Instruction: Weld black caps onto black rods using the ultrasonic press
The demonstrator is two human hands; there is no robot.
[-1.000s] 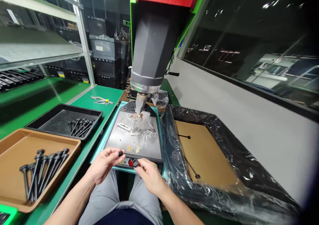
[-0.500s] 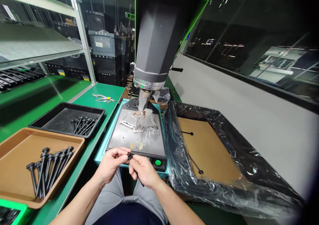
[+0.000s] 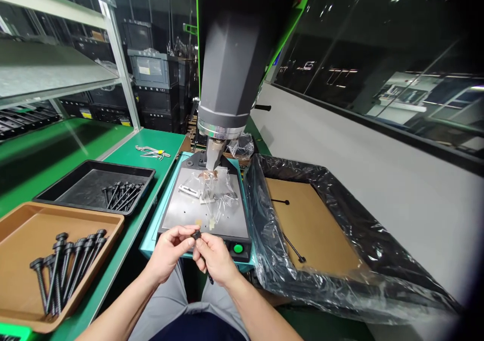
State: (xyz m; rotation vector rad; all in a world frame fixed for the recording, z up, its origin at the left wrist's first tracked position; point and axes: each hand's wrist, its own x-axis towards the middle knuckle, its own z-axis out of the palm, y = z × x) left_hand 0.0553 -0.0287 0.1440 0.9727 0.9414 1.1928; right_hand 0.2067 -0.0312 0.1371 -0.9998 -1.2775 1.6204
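Note:
A small black bolt-shaped part point(image 3: 196, 234) is held between my two hands, in front of the machine's base. With thumb and forefinger my left hand point(image 3: 170, 250) pinches its head end. Closed around its shank is my right hand point(image 3: 216, 260), and the dark lower end pokes out below those fingers. Most of the part is hidden by the fingers. Just beyond the hands lies the metal base plate point(image 3: 174, 212), carrying a fixture wrapped in clear plastic point(image 3: 223, 192). A press-like machine head point(image 3: 227, 69) with a metal horn point(image 3: 214, 154) hangs above the fixture.
On the green bench at left, a brown tray point(image 3: 18, 215) and a black tray point(image 3: 71, 180) hold several black bolt-shaped parts. Tools point(image 3: 151, 152) lie behind. At right, a box lined with black plastic point(image 3: 260, 220) holds cardboard point(image 3: 321, 225) and two similar parts. A green button point(image 3: 238, 249) is near my right hand.
The view has shifted slightly, so the trays and machine sit a little further left. Both hands keep hold of the part, which shows a bit more at its head and lower end.

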